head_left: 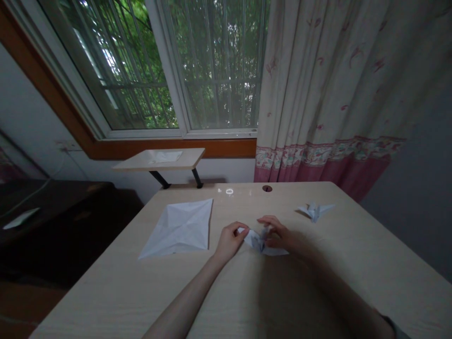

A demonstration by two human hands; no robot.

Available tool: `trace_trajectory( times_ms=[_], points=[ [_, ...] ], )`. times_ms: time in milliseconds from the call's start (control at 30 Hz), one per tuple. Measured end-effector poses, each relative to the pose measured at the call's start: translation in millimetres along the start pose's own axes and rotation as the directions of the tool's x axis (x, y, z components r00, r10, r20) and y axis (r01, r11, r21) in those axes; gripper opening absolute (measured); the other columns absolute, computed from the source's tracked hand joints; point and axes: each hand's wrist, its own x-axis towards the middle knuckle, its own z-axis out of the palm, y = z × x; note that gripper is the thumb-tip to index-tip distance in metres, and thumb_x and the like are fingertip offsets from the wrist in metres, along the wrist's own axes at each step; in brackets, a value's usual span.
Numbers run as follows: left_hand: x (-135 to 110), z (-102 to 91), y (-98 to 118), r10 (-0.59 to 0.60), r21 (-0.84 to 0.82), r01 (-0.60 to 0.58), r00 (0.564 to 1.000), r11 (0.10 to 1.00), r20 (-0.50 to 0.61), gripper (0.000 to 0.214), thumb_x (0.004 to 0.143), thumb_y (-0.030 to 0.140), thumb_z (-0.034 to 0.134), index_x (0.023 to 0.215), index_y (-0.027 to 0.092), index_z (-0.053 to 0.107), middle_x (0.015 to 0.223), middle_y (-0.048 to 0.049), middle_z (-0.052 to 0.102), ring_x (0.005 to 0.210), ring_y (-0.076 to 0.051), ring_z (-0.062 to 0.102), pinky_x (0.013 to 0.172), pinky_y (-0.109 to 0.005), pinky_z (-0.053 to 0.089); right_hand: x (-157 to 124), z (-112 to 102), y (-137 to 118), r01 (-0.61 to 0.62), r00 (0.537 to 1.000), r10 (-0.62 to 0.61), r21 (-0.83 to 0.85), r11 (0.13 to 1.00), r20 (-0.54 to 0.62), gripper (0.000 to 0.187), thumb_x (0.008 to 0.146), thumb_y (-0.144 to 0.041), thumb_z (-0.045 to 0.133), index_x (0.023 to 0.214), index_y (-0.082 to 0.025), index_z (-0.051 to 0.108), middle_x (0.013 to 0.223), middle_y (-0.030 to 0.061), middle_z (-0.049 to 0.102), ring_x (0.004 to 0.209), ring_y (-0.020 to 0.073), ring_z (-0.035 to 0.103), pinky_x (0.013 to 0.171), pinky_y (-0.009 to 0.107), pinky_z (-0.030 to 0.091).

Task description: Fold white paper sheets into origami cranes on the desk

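A folded white and bluish paper crane [257, 241] sits low over the middle of the table, its wings spread to left and right. With thumb and forefinger, my left hand [231, 240] pinches the tip of its left wing. My right hand [280, 234] is curled round the upright part on the crane's right side, thumb below and forefinger raised apart. Those fingers partly hide the paper, so the exact contact is unclear. The right wing [276, 252] shows beneath my right thumb.
A creased white paper square [185, 226] lies to the left on the wooden table [226, 296]. Another folded paper crane [314, 212] rests at the back right. A small raised shelf [136, 162] at the back left carries white paper [165, 157]. Behind are a window and a curtain [300, 94].
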Motion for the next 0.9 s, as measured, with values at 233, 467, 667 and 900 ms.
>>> trace_trajectory(
  times_ms=[233, 467, 667, 900],
  points=[
    [3.3, 0.0, -9.8, -0.064, -0.080, 0.062, 0.997, 0.995, -0.030, 0.034, 0.078, 0.044, 0.064, 0.089, 0.014, 0.075, 0.069, -0.0029, 0.066, 0.057, -0.013, 0.046, 0.057, -0.024, 0.033, -21.8, -14.6, -1.4, -0.374, 0.924, 0.374, 0.025, 0.927, -0.077, 0.058, 0.076, -0.051, 0.071, 0.123, -0.024, 0.053, 0.094, 0.0041, 0.063, 0.081, 0.0209, 0.061, 0.071, 0.035, 0.048],
    [6.9, 0.3, 0.2, -0.060, -0.126, 0.076, 0.990, 0.989, 0.126, 0.035, 0.076, 0.048, 0.069, 0.083, 0.014, 0.075, 0.069, -0.0029, 0.067, 0.056, -0.012, 0.047, 0.055, -0.023, 0.032, -31.2, -12.5, -17.1, -0.407, 0.913, 0.408, 0.059, 0.912, -0.004, 0.048, 0.073, -0.037, 0.072, 0.117, -0.024, 0.057, 0.067, -0.0044, 0.057, 0.058, 0.0147, 0.050, 0.053, 0.027, 0.034],
    [10.2, 10.9, 18.9, -0.078, -0.330, 0.153, 0.970, 0.932, 0.229, 0.034, 0.069, 0.045, 0.078, 0.081, 0.014, 0.073, 0.071, -0.0027, 0.068, 0.059, -0.012, 0.053, 0.057, -0.022, 0.037, -44.9, -28.1, -27.2, -0.322, 0.903, 0.382, 0.278, 0.905, -0.197, 0.047, 0.068, -0.033, 0.077, 0.111, -0.022, 0.062, 0.069, -0.0044, 0.058, 0.060, 0.0137, 0.053, 0.056, 0.026, 0.037],
    [13.1, 68.0, 36.6, -0.129, -0.469, 0.182, 0.981, 0.864, 0.144, 0.036, 0.067, 0.047, 0.080, 0.080, 0.014, 0.071, 0.068, -0.0041, 0.068, 0.059, -0.014, 0.060, 0.057, -0.024, 0.045, -61.9, -69.0, -33.2, -0.328, 0.674, 0.481, 0.357, 0.875, -0.561, 0.047, 0.061, -0.043, 0.085, 0.101, -0.020, 0.072, 0.078, 0.0023, 0.072, 0.058, 0.0168, 0.059, 0.052, 0.027, 0.041]
  ],
)
